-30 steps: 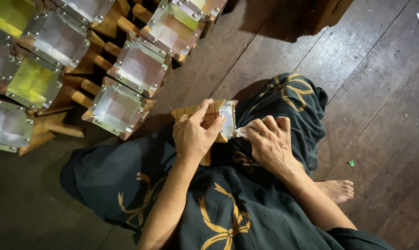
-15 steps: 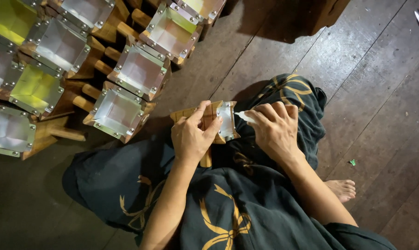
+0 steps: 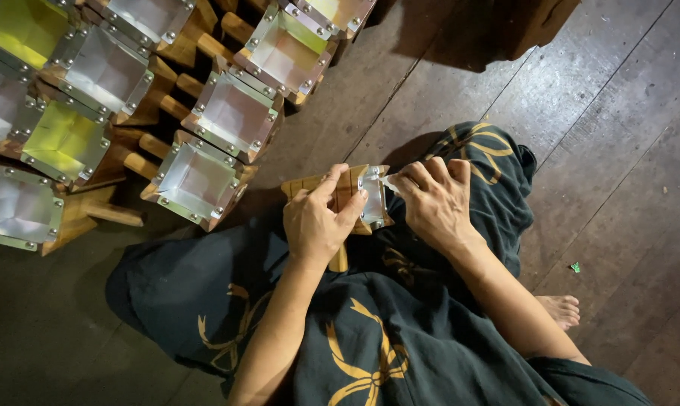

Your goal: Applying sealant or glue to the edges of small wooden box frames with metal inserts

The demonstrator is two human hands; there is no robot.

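I see a small wooden box (image 3: 345, 197) with a shiny metal lining, held over my lap at the centre of the view. My left hand (image 3: 319, 224) is wrapped around its wooden side, thumb and fingers clamped on it, with a short wooden handle poking out below the palm. My right hand (image 3: 435, 201) is at the box's right edge, fingers curled together and pinching a thin strip of metal (image 3: 390, 180) that touches the lining. Under both hands is my dark skirt (image 3: 370, 331), patterned with gold bow-like shapes, spread across my folded legs. My bare foot (image 3: 560, 308) shows at the right, resting on a dark wooden plank floor (image 3: 610, 150). To the upper left, well apart from my hands, a cluster of finished boxes (image 3: 197, 180) lies on the floor, each a wooden frame with a square metal funnel inside, rimmed by small round fasteners; some linings look silver, a couple reflect yellow-green.
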